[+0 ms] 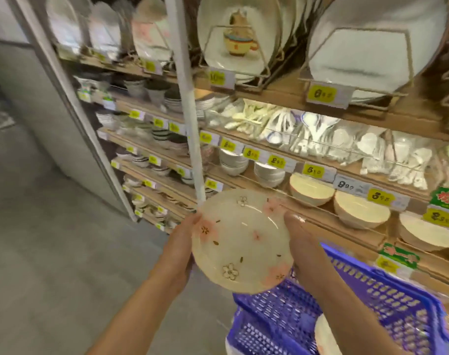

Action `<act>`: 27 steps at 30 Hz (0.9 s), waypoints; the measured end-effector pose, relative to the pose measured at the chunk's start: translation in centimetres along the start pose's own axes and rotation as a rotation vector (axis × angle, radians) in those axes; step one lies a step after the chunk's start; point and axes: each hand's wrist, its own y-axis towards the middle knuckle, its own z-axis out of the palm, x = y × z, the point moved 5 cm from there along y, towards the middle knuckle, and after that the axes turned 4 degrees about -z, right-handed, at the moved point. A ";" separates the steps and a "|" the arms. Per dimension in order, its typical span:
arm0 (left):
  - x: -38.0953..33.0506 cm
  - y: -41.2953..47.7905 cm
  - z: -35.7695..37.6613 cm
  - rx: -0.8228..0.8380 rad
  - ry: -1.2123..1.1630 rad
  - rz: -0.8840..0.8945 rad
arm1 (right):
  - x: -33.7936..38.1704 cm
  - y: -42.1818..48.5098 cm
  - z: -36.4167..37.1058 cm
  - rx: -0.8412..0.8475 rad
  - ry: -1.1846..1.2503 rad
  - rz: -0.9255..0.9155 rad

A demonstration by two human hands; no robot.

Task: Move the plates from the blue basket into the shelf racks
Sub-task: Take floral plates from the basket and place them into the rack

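Left hand (180, 247) and right hand (303, 244) clasp the blossom plate (241, 242) above the blue basket (372, 285); next I'd lift it to the far shelf racks (249, 79).

1. The left grip (182, 242), a bare hand, sits at lower centre of the frame. It holds the left edge of a round cream ceramic plate with pink blossoms (241, 242).
2. Its thumb lies along the rim at the plate's upper left; its fingers are hidden behind the plate.
3. The right grip (303, 244) holds the opposite edge, with the thumb tip pressed on the rim and the fingers out of sight underneath.
4. The bare left forearm (151, 303) rises from the bottom edge, slanting up and right.
5. The bare right forearm (346, 311) enters from the lower right, slanting up and left.
6. The palms face each other across the plate.
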 end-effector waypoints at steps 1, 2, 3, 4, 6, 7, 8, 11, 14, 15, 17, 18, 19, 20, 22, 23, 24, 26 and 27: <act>-0.5 -0.2 -2.0 -0.031 -0.002 0.016 | 0.0 0.2 2.0 0.033 -0.011 0.001; -0.8 -0.4 -4.0 -0.070 -0.010 0.028 | 0.2 0.3 4.1 0.066 -0.019 0.002; -1.1 -0.6 -6.0 -0.111 -0.026 0.030 | 0.2 0.5 6.1 0.105 -0.017 0.000; -1.4 -0.7 -7.9 -0.148 -0.046 0.028 | 0.2 0.6 8.1 0.147 -0.025 0.000; -1.8 -1.3 -11.3 -0.190 -0.076 0.024 | 0.2 0.4 11.8 0.209 -0.037 -0.018; -2.1 -1.6 -12.8 -0.204 -0.089 0.025 | 0.2 0.4 13.4 0.236 -0.042 -0.034; -2.3 -1.9 -14.1 -0.221 -0.101 0.028 | 0.4 0.2 15.0 0.261 -0.048 -0.041; -2.6 -2.5 -17.8 -0.300 -0.147 0.032 | 0.4 0.2 19.4 0.368 -0.052 0.013; -2.7 -2.6 -21.0 -0.373 -0.185 0.016 | 0.5 0.6 23.6 0.493 -0.084 0.057; -2.8 -2.5 -22.0 -0.396 -0.201 0.011 | 0.8 0.7 25.1 0.550 -0.098 0.052; -3.3 -2.2 -24.0 -0.441 -0.205 0.011 | 1.1 1.2 28.2 0.654 -0.138 0.034; -3.7 -1.8 -25.0 -0.464 -0.198 0.012 | 1.3 1.6 29.8 0.699 -0.147 0.021; -4.1 -1.5 -25.9 -0.483 -0.191 0.016 | 1.3 2.2 31.3 0.733 -0.151 0.012; -4.5 -1.1 -26.7 -0.496 -0.185 0.023 | 1.3 2.7 32.7 0.766 -0.150 0.005; -5.6 0.1 -28.4 -0.509 -0.179 0.052 | 1.7 4.0 35.6 0.814 -0.130 -0.018; -6.3 0.7 -29.1 -0.516 -0.174 0.062 | 2.0 4.7 36.8 0.822 -0.131 -0.030; -7.0 1.6 -29.8 -0.528 -0.166 0.074 | 2.4 5.4 38.0 0.828 -0.134 -0.034; -8.5 3.3 -30.7 -0.553 -0.149 0.085 | 3.1 7.2 40.2 0.850 -0.140 -0.021; -9.4 4.2 -31.1 -0.562 -0.145 0.091 | 3.7 8.3 41.2 0.861 -0.135 -0.011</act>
